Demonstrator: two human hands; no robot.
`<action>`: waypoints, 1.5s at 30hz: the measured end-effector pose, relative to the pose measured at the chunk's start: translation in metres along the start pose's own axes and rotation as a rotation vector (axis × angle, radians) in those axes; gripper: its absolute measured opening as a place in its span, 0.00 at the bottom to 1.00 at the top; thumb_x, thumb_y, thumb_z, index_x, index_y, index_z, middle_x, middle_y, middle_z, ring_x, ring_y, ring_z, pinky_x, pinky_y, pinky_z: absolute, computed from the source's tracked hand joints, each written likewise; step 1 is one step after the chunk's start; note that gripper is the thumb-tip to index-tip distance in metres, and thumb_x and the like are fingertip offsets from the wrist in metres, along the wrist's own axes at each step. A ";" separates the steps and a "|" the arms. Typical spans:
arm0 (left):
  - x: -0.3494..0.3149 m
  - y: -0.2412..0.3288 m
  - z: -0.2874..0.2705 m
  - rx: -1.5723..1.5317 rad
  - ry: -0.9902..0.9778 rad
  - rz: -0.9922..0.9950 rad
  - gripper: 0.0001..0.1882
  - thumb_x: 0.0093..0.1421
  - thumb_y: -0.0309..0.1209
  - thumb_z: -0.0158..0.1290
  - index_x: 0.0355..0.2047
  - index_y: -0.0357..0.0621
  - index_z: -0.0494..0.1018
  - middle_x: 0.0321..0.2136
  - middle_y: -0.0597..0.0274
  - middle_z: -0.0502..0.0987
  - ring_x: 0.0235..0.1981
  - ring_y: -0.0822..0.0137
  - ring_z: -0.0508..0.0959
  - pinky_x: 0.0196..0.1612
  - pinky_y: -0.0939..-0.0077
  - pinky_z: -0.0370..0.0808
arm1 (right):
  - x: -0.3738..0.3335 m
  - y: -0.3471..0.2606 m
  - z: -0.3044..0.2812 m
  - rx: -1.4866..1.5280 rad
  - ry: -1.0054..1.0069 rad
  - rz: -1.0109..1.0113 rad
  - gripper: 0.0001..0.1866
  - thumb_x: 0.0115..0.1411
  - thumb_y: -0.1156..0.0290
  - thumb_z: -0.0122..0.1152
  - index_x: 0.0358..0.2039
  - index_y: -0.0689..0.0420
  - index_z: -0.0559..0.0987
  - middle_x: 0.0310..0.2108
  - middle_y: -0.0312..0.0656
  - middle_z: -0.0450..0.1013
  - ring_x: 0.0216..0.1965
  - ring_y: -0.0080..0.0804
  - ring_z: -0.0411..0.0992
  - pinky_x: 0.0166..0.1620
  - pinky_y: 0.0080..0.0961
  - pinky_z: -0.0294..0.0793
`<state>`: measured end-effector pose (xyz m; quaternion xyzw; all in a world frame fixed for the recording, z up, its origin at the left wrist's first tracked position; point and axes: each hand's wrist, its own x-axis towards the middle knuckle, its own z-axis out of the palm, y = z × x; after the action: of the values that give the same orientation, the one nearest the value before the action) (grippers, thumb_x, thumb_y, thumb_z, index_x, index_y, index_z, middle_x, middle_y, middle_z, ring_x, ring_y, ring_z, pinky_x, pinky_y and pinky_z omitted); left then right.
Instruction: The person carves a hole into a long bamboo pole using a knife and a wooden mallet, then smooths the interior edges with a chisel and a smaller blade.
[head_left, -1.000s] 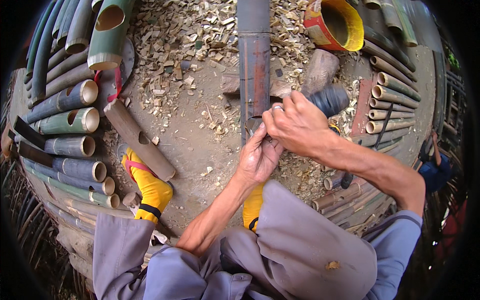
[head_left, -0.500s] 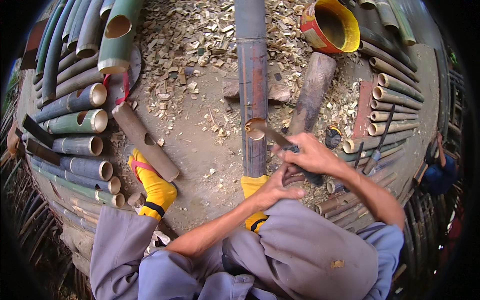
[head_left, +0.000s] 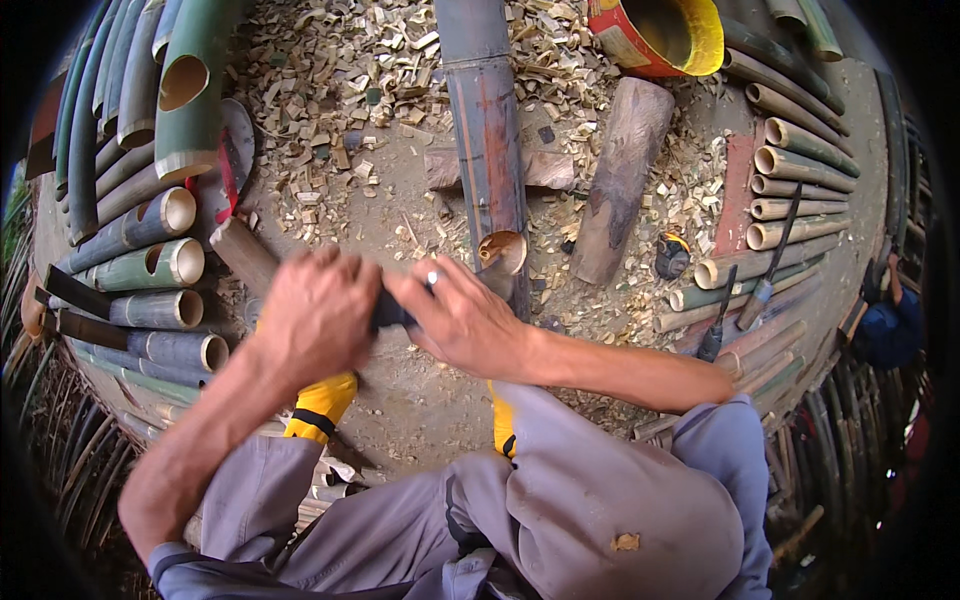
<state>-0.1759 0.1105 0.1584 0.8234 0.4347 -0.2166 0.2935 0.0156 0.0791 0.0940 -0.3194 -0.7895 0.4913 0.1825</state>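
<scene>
Both my hands are closed round a blade tool with a dark wrapped handle, held crosswise in front of me. My left hand is a blurred fist at one side of the grip. My right hand wraps it from the other side, with its knuckles toward the bamboo. Most of the blade is hidden by my right hand. Just beyond that hand lies a long dark bamboo pole with an oval opening cut in its upper side. It rests across a short wooden block.
Cut bamboo tubes line the left side; more tubes lie on the right beside long tools. A yellow-red bucket, a log and wood chips lie ahead. Another person is at far right.
My left hand has moved left and up and now grips the handle firmly as a fist. My right hand has shifted left with the tool. The view has turned slightly.
</scene>
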 end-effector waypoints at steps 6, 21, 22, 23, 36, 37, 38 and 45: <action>0.059 -0.051 -0.031 -0.223 -0.194 0.041 0.13 0.36 0.27 0.60 0.26 0.40 0.74 0.19 0.53 0.77 0.22 0.56 0.79 0.31 0.61 0.76 | 0.038 0.013 -0.014 0.337 0.081 0.236 0.19 0.53 0.80 0.55 0.44 0.64 0.61 0.28 0.61 0.71 0.31 0.60 0.74 0.31 0.48 0.73; -0.002 0.178 0.126 -1.273 0.215 -0.809 0.26 0.47 0.29 0.61 0.46 0.31 0.70 0.29 0.45 0.80 0.33 0.62 0.82 0.36 0.67 0.77 | -0.025 0.048 -0.036 -0.260 -0.708 -0.639 0.06 0.53 0.69 0.54 0.32 0.51 0.69 0.15 0.40 0.72 0.19 0.40 0.75 0.18 0.37 0.70; 0.002 0.185 0.137 -1.258 0.297 -0.785 0.26 0.47 0.29 0.61 0.46 0.31 0.70 0.29 0.45 0.80 0.33 0.60 0.82 0.36 0.67 0.77 | -0.032 0.050 -0.032 -0.288 -0.681 -0.652 0.06 0.52 0.68 0.55 0.30 0.52 0.69 0.15 0.39 0.72 0.19 0.39 0.75 0.18 0.36 0.70; 0.008 0.188 0.141 -1.243 0.382 -0.767 0.26 0.47 0.29 0.61 0.47 0.31 0.70 0.29 0.44 0.80 0.33 0.59 0.82 0.36 0.67 0.77 | -0.034 0.048 -0.031 -0.314 -0.659 -0.672 0.05 0.52 0.68 0.55 0.28 0.52 0.69 0.15 0.39 0.73 0.19 0.38 0.75 0.18 0.36 0.70; 0.005 0.020 0.029 -0.031 0.556 -0.133 0.07 0.45 0.25 0.54 0.26 0.46 0.70 0.20 0.62 0.69 0.22 0.61 0.74 0.25 0.67 0.70 | 0.004 0.019 -0.006 -0.359 0.130 -0.118 0.17 0.55 0.76 0.51 0.47 0.59 0.67 0.35 0.49 0.68 0.38 0.42 0.70 0.39 0.36 0.71; 0.018 0.009 0.003 0.054 0.477 -0.041 0.07 0.45 0.25 0.54 0.27 0.47 0.71 0.20 0.63 0.71 0.24 0.62 0.75 0.26 0.68 0.71 | 0.007 0.022 -0.008 -0.311 0.230 -0.050 0.18 0.54 0.77 0.52 0.47 0.60 0.67 0.35 0.50 0.67 0.37 0.43 0.70 0.40 0.37 0.71; 0.037 0.005 -0.024 0.112 0.437 0.073 0.07 0.45 0.26 0.54 0.27 0.46 0.72 0.21 0.63 0.73 0.25 0.63 0.75 0.27 0.68 0.72 | 0.008 0.026 -0.009 -0.267 0.328 0.026 0.20 0.53 0.78 0.52 0.48 0.62 0.66 0.34 0.51 0.67 0.37 0.45 0.70 0.40 0.37 0.71; 0.119 -0.008 -0.083 0.204 0.120 0.200 0.06 0.33 0.29 0.59 0.17 0.45 0.77 0.14 0.57 0.75 0.17 0.56 0.76 0.22 0.64 0.72 | 0.027 0.030 -0.030 0.104 0.472 0.323 0.27 0.51 0.82 0.58 0.53 0.65 0.63 0.36 0.61 0.71 0.37 0.57 0.75 0.38 0.43 0.76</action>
<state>-0.1118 0.2395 0.1438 0.8996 0.3430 -0.1797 0.2019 0.0236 0.1270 0.0803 -0.5366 -0.6380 0.4658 0.2968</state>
